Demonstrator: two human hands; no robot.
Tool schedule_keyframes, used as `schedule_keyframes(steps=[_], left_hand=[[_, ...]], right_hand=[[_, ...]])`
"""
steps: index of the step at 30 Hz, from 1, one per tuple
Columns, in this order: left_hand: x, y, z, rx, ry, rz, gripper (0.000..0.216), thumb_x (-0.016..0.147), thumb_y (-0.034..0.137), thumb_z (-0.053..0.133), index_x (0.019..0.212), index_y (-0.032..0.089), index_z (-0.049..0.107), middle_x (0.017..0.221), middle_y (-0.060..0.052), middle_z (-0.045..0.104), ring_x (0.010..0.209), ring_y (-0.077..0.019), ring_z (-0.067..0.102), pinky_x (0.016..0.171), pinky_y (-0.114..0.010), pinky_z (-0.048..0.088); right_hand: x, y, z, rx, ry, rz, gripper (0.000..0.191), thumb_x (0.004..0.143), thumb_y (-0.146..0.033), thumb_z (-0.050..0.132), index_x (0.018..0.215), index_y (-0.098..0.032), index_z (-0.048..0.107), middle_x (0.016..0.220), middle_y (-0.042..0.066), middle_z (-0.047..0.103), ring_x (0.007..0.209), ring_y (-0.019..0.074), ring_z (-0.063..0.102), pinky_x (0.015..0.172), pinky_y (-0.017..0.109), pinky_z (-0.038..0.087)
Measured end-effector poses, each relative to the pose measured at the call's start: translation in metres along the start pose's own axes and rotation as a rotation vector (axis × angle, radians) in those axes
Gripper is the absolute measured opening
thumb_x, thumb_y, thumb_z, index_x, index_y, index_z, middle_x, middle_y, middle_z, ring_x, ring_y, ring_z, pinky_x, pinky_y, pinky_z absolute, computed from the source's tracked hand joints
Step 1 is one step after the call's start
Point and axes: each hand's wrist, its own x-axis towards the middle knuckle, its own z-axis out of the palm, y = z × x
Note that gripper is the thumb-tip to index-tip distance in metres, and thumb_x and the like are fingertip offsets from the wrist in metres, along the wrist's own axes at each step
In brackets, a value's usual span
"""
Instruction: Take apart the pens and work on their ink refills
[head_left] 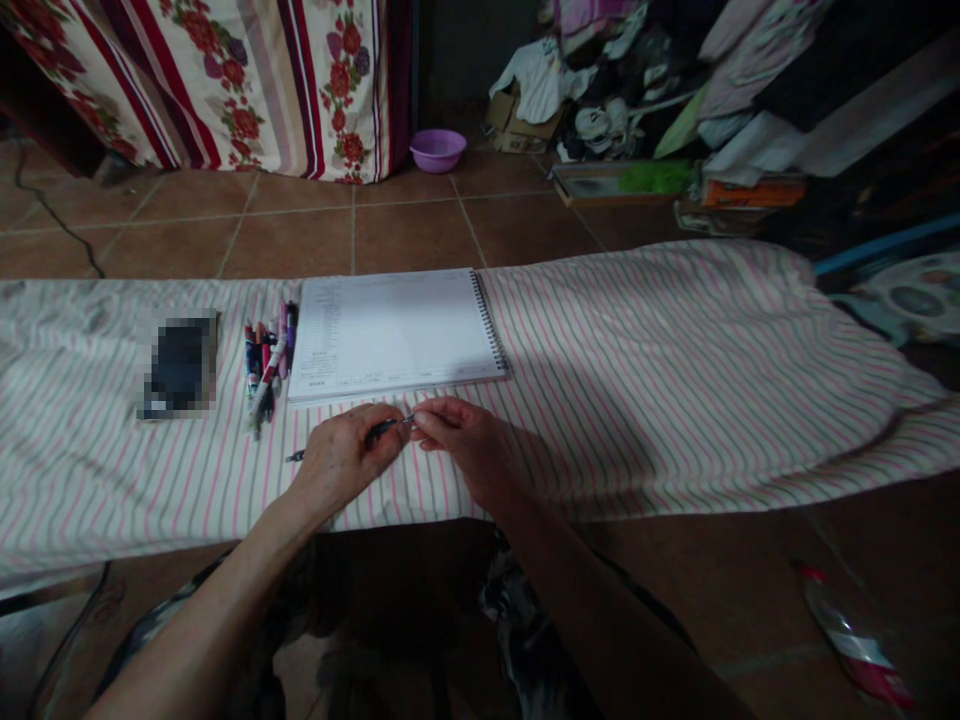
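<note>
My left hand (349,445) is closed around a dark pen (382,428) just in front of the notebook. The pen's light-tipped rear end pokes out on the left side of that hand. At the pen's thin front end, the fingertips of my right hand (461,437) pinch together; exactly what they grip there is too small to make out. The spiral-bound notebook (412,320) lies flat and open to a mostly blank page, its coil on the right side. Left of it, several pens and markers (270,365) rest in a loose pile.
A striped cloth (637,370) covers the low table. A dark phone-like item (180,365), blurred out, lies at the left. On the tiled floor are a purple basin (439,150), a cardboard box (521,122) with clothes, and a plastic bottle (855,640).
</note>
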Motion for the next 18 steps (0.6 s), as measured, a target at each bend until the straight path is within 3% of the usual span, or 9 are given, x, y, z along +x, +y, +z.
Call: schedule_keyframes(steps=[18], left_hand=[[0.0013, 0.0002, 0.0002, -0.018, -0.009, -0.006, 0.021, 0.082, 0.033, 0.047, 0.092, 0.022, 0.062, 0.084, 0.0, 0.068, 0.072, -0.0159, 0.063, 0.062, -0.025, 0.045]], right_hand=[[0.0014, 0.0037, 0.0, -0.039, -0.019, -0.026, 0.015, 0.066, -0.026, 0.064, 0.075, -0.015, 0.064, 0.065, 0.0, 0.066, 0.06, 0.0109, 0.064, 0.057, 0.021, 0.05]])
